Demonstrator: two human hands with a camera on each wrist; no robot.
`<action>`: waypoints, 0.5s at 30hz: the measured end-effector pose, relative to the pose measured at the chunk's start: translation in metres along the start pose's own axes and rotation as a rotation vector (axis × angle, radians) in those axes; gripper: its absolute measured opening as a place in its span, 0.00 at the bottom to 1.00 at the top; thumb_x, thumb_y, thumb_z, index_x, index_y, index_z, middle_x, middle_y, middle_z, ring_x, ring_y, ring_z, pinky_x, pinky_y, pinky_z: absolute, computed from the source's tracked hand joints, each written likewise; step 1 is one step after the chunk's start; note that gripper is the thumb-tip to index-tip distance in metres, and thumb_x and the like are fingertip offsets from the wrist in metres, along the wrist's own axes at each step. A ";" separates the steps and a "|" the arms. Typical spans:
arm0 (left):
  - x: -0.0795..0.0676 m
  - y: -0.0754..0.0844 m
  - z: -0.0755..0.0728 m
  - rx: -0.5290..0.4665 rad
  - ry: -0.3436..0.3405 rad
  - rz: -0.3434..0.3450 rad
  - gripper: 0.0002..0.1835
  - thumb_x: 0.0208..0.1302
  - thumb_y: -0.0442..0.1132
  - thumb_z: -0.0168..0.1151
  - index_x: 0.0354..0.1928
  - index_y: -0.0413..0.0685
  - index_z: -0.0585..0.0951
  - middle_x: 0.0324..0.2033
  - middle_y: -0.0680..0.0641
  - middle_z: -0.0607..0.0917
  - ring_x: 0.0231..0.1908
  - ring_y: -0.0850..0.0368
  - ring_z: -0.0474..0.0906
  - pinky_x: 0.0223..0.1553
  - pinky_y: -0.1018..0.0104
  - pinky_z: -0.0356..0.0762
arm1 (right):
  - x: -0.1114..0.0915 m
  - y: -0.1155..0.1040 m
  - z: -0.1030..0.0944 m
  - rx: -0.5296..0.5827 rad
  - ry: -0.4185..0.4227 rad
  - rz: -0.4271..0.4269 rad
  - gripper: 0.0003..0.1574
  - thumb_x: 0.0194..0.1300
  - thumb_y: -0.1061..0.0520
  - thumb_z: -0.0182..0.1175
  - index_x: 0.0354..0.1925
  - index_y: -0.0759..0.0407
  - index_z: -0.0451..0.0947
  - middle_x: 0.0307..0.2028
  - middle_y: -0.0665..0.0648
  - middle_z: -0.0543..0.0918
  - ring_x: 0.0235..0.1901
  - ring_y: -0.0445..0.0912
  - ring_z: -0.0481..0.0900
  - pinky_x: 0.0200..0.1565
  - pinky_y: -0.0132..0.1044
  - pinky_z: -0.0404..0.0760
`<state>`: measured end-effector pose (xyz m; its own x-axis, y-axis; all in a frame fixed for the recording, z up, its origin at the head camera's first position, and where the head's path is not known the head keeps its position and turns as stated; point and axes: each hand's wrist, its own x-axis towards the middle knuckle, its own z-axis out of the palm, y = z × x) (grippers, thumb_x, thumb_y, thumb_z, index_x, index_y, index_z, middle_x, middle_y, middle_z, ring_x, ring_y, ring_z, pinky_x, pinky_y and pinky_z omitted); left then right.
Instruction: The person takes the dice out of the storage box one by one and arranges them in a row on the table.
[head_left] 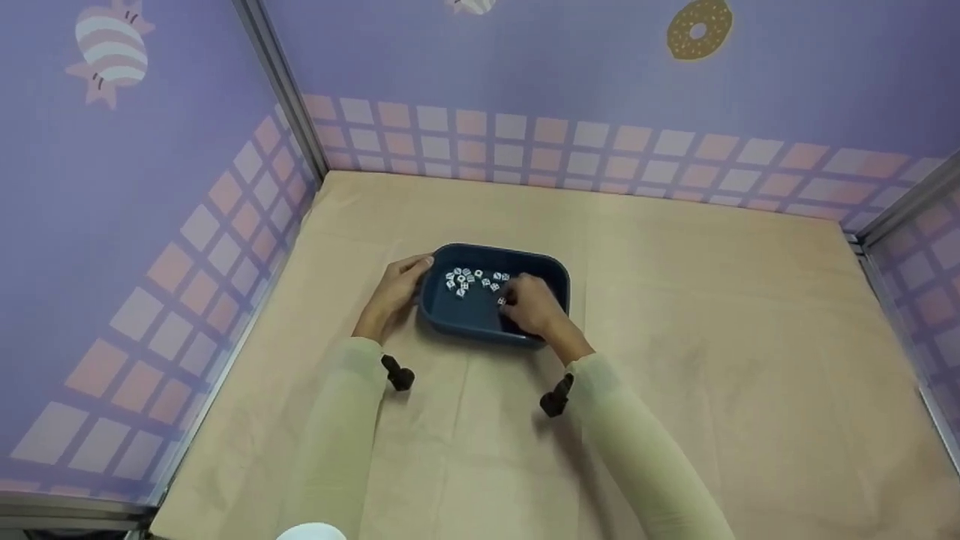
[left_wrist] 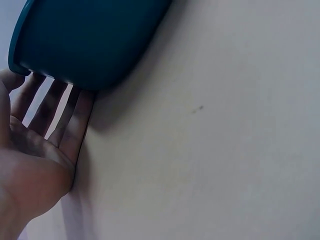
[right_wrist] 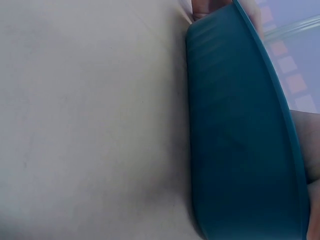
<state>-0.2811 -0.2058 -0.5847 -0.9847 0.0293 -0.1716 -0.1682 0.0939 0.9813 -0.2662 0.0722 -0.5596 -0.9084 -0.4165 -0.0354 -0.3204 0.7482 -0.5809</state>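
Observation:
A dark blue rectangular tray (head_left: 469, 316) stands on the cloth in the head view. Small white dice (head_left: 462, 279) with dark marks lie scattered in it, mostly toward its left and back. My left hand (head_left: 396, 291) holds the tray's left end, thumb at the rim and fingers against the outer wall, as the left wrist view also shows. My right hand (head_left: 534, 306) reaches down inside the right half, fingers bent, one die (head_left: 502, 301) right by the fingertips. Whether it pinches a die, I cannot tell. In the right wrist view, the tray's outer wall (right_wrist: 240, 130) hides most of that hand.
A beige cloth (head_left: 697, 315) covers the table around the tray. Patterned purple panels (head_left: 495, 67) stand at the back and sides, joined by metal posts (head_left: 281, 82). Part of a white round object (head_left: 311, 532) shows at the bottom edge, near the left sleeve.

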 end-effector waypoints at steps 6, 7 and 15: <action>-0.001 0.000 0.003 0.003 0.009 -0.007 0.27 0.81 0.54 0.58 0.72 0.47 0.78 0.68 0.46 0.80 0.65 0.51 0.77 0.67 0.55 0.72 | 0.001 0.001 0.000 -0.019 -0.003 -0.004 0.09 0.71 0.63 0.69 0.48 0.63 0.88 0.45 0.59 0.82 0.47 0.51 0.81 0.52 0.47 0.82; -0.002 -0.001 0.002 0.010 0.014 -0.006 0.27 0.81 0.54 0.58 0.72 0.47 0.78 0.68 0.46 0.80 0.65 0.51 0.77 0.67 0.55 0.71 | 0.001 0.000 0.001 -0.020 -0.007 -0.010 0.10 0.71 0.63 0.69 0.49 0.63 0.88 0.45 0.59 0.82 0.47 0.51 0.81 0.52 0.47 0.82; -0.005 -0.004 -0.002 0.109 0.030 0.019 0.28 0.81 0.56 0.56 0.72 0.48 0.78 0.71 0.45 0.77 0.75 0.49 0.68 0.77 0.53 0.59 | -0.002 -0.002 0.008 -0.079 0.009 -0.078 0.08 0.74 0.64 0.64 0.48 0.64 0.87 0.45 0.60 0.83 0.45 0.52 0.82 0.50 0.47 0.83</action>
<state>-0.2758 -0.2087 -0.5874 -0.9889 0.0020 -0.1488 -0.1454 0.2011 0.9687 -0.2615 0.0677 -0.5645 -0.8819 -0.4712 0.0151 -0.4107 0.7522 -0.5153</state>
